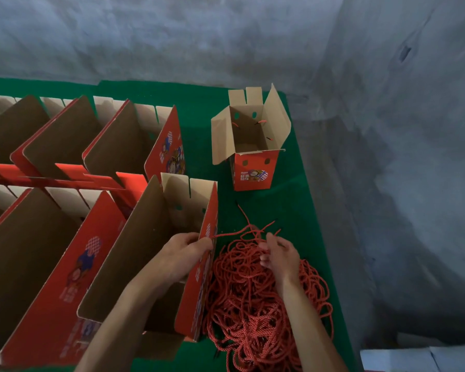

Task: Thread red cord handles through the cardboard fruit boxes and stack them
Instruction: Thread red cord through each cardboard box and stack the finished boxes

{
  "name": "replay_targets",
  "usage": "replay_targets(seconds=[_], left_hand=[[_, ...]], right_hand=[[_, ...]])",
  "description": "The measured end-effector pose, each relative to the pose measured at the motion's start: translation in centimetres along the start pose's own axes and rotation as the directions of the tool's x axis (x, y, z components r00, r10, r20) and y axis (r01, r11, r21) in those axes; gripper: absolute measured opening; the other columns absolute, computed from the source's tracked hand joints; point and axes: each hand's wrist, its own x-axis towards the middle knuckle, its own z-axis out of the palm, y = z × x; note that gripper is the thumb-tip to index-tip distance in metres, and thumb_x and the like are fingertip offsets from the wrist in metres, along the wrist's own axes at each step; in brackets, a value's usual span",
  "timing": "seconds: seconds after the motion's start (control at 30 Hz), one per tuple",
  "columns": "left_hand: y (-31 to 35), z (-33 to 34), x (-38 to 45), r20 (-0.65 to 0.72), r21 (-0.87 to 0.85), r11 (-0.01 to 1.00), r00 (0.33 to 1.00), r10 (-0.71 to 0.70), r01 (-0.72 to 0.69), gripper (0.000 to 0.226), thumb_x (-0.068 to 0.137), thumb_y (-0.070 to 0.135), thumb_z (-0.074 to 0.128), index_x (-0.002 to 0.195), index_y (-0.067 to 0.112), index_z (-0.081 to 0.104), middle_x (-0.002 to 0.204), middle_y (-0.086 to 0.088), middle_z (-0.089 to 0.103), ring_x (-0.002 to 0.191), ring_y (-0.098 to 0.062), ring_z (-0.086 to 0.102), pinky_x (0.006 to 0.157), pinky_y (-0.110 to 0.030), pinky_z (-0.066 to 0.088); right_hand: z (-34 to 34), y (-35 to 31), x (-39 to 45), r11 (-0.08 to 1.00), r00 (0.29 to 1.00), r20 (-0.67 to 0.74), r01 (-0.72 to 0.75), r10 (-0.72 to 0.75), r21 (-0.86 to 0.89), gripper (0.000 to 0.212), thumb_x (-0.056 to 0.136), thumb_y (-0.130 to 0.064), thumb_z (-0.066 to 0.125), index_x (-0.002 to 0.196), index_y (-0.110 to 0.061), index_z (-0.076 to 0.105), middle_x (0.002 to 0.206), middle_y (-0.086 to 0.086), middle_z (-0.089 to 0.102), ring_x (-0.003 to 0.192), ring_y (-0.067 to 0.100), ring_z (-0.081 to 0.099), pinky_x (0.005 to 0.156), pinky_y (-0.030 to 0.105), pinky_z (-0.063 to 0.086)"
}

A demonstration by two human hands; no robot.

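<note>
A: Where is the red twisted cord (235, 233) now?

B: One end is at the side wall of the open red-and-brown cardboard fruit box (172, 237) nearest the person. The left hand (184, 249) reaches inside and its fingers pinch the wall edge, just where the cord meets it. The cord runs from there to the right hand (278, 255), whose fingers are loosely curled round it above the big heap of red cords (263, 299) on the green tabletop (293, 200).

A: How will it handle?

B: I think soft and light, easily tangled (the heap is very mixed). Better to hold it near the tip. The box wall looks stiff but thin, so it may bend.

A: And finished boxes?

B: One upright small red cardboard box (250, 146) stands apart, with cord ends inside.
</note>
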Motion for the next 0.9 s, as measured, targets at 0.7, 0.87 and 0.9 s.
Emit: replay_targets(seconds=[0.7, 0.87, 0.9], left_hand=[[-1.3, -1.2, -0.1, -0.007, -0.073, 0.978, 0.980, -0.196, 0.195, 0.045, 0.101, 0.053, 0.042, 0.114, 0.015, 0.062, 0.095, -0.006, 0.078, 0.084, -0.023, 0.077, 0.082, -0.039, 0.061], [-2.0, -2.1, 0.7, -0.050, -0.162, 0.972, 0.982, -0.181, 0.171, 0.040, 0.100, 0.053, 0.043, 0.113, 0.019, 0.060, 0.088, -0.002, 0.079, 0.082, -0.021, 0.077, 0.067, -0.033, 0.057], [-2.1, -2.1, 0.8, -0.050, -0.171, 0.971, 0.982, -0.181, 0.170, 0.040, 0.100, 0.053, 0.043, 0.113, 0.019, 0.060, 0.087, -0.002, 0.079, 0.082, -0.021, 0.078, 0.067, -0.033, 0.057]], right_hand=[[6.0, 4.6, 0.2, 0.119, 0.926, 0.337, 0.359, -0.171, -0.926, 0.026, 0.099, -0.028, 0.058, 0.075, -0.018, 0.053, 0.075, -0.001, 0.058, 0.074, 0.025, 0.066, 0.066, 0.035, 0.056], [5.7, 3.5, -0.2, 0.102, 0.946, 0.320, 0.323, -0.049, -0.941, 0.017, 0.099, -0.029, 0.065, 0.088, -0.017, 0.059, 0.091, 0.002, 0.069, 0.091, 0.024, 0.071, 0.072, 0.032, 0.053], [5.7, 3.3, -0.3, 0.118, 0.946, 0.322, 0.324, -0.038, -0.939, 0.016, 0.099, -0.026, 0.065, 0.087, -0.016, 0.060, 0.087, 0.003, 0.068, 0.084, 0.022, 0.069, 0.068, 0.030, 0.051]])
